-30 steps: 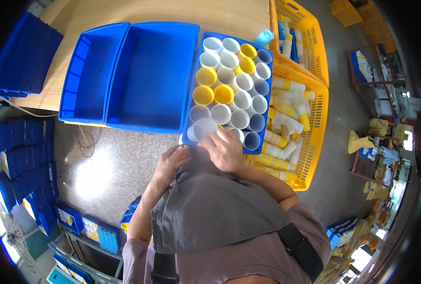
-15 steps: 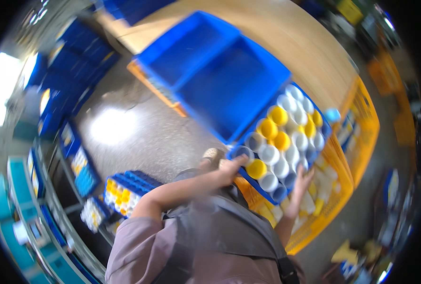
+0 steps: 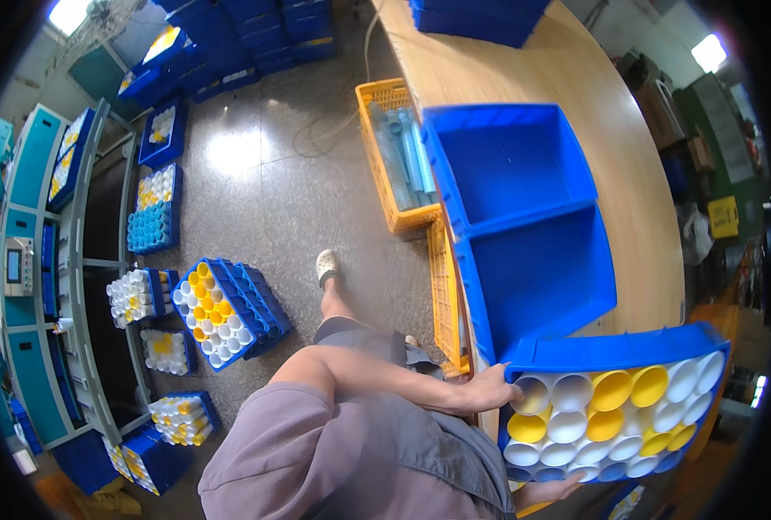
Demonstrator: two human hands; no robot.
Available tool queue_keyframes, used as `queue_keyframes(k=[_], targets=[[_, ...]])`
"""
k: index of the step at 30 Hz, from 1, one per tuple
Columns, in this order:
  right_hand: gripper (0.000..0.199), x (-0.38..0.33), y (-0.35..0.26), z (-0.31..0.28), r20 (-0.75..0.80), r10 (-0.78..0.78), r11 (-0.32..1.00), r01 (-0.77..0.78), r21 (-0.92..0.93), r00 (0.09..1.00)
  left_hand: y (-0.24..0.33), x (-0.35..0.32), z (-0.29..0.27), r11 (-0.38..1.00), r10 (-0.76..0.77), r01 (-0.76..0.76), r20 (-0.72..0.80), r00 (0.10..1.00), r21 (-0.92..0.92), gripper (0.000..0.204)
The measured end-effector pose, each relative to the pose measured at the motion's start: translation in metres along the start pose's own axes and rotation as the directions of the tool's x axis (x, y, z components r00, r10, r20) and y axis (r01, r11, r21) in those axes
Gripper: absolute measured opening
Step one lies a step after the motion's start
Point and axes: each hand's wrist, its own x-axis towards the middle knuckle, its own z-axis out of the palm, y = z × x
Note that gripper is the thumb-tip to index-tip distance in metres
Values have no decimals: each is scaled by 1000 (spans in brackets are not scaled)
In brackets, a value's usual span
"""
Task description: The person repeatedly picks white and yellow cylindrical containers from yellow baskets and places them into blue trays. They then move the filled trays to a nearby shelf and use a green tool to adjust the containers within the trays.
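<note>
Between my hands is a blue bin (image 3: 615, 342) packed with rows of white and yellow tubes (image 3: 612, 390), their round open ends facing me. At its left end, my left hand (image 3: 491, 388) is closed on the rim beside a white tube. My right hand (image 3: 552, 492) is against the lower side of the bin, partly hidden by it, with the fingers only partly showing. Just beyond, two open blue bins, a far one (image 3: 511, 169) and a nearer one (image 3: 541, 273), sit side by side on the wooden table (image 3: 637, 217) with bare insides.
Yellow crates, one with bluish tubes (image 3: 398, 152), stand on the floor along the table's left edge. Further left are a stack of blue bins with tubes (image 3: 217, 312) and a metal rack (image 3: 100, 260). More blue bins (image 3: 481, 22) sit at the table's far end.
My view has turned to the right. The filled bin has tilted, its tube ends facing me more, and both hands stay on it. One of my feet now shows stepping on the floor.
</note>
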Motion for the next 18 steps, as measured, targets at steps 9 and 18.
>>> queue_keyframes(k=[9, 18], targets=[[89, -195, -76, 336, 405, -251, 954, 295, -48, 879, 119, -69, -306, 741, 182, -357, -342, 922, -569, 40], [24, -377, -9, 633, 947, 31, 979, 180, -93, 320, 143, -146, -547, 727, -93, -508, -800, 593, -461, 45]])
